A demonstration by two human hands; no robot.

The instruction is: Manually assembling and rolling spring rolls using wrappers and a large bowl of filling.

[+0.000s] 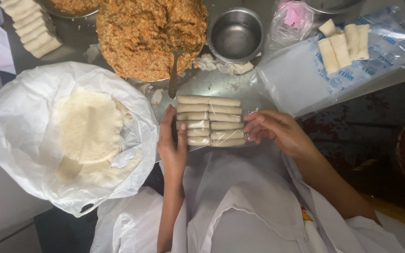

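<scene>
Several pale rolled spring rolls [209,120] lie packed side by side in a clear plastic wrap on the steel table [221,84]. My left hand [172,143] presses flat against the left end of the pack, thumb on the rolls. My right hand [277,131] pinches the plastic at the pack's right end with its fingertips. A large mound of orange-brown filling [148,33] sits just beyond the pack, with a spoon [173,75] stuck into it.
A white plastic bag [29,140] holding round thin wrappers [87,126] lies at left. An empty steel bowl [235,35] stands behind the pack. More rolls [345,44] rest on printed plastic bags at right; stacked rolls [31,26] sit at top left. My white apron [240,206] fills the foreground.
</scene>
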